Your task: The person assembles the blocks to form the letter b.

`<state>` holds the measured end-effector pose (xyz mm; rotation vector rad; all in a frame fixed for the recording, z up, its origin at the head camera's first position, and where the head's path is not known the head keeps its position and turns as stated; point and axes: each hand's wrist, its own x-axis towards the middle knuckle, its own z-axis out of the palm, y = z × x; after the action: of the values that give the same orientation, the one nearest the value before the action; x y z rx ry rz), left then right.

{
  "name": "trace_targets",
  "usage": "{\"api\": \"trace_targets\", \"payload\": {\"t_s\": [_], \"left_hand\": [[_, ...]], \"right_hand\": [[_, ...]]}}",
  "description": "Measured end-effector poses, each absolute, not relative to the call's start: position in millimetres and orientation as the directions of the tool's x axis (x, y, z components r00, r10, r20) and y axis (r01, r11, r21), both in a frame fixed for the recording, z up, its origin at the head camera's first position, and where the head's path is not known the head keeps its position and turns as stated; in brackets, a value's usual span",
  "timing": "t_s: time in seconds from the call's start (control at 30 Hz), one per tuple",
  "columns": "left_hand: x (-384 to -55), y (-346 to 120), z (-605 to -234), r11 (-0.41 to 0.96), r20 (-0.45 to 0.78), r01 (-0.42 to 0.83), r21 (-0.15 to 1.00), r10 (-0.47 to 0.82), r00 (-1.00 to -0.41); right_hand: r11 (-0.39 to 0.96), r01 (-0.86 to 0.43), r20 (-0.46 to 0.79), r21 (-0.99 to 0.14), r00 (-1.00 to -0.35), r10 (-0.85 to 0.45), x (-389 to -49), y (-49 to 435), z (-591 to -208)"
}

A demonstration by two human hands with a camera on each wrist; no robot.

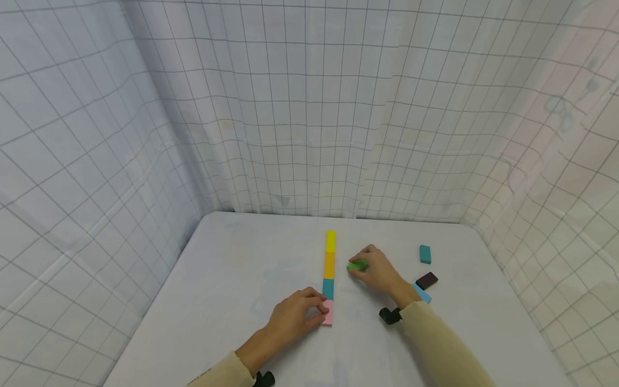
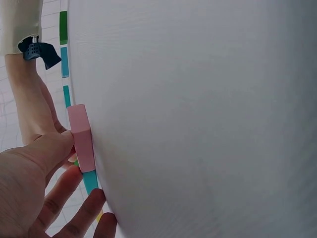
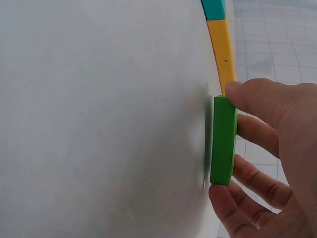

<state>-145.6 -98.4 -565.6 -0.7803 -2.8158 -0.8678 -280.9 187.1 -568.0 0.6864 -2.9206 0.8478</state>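
A pink block (image 1: 327, 313) lies at the near end of a straight row of blocks on the white table. My left hand (image 1: 294, 314) holds it, the thumb and index finger against it in the left wrist view. Beyond it in line come a teal block (image 1: 328, 289), an orange block (image 1: 329, 265) and a yellow block (image 1: 331, 241). Right of the row, my right hand (image 1: 379, 270) grips a green block (image 3: 224, 141) by its two ends, thumb at one and fingertips at the other. That block is close over the tabletop in the right wrist view.
Right of my right hand lie a dark brown block (image 1: 427, 280), a teal-blue block (image 1: 425, 254) and a light blue block (image 1: 422, 293) partly hidden by the wrist. Another green block (image 2: 63, 27) shows in the left wrist view. Grid-patterned white curtains (image 1: 309, 118) enclose the table.
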Motion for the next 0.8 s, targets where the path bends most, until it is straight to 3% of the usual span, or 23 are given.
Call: {"api": "trace_targets", "payload": {"t_s": [0.8], "left_hand": [[-146.8, -97.8, -566.4, 0.72, 0.214, 0.484, 0.497, 0.438, -0.873]], "right_hand": [[0.707, -0.474, 0.127, -0.526, -0.865, -0.486, -283.2, 188.2, -566.7]]}}
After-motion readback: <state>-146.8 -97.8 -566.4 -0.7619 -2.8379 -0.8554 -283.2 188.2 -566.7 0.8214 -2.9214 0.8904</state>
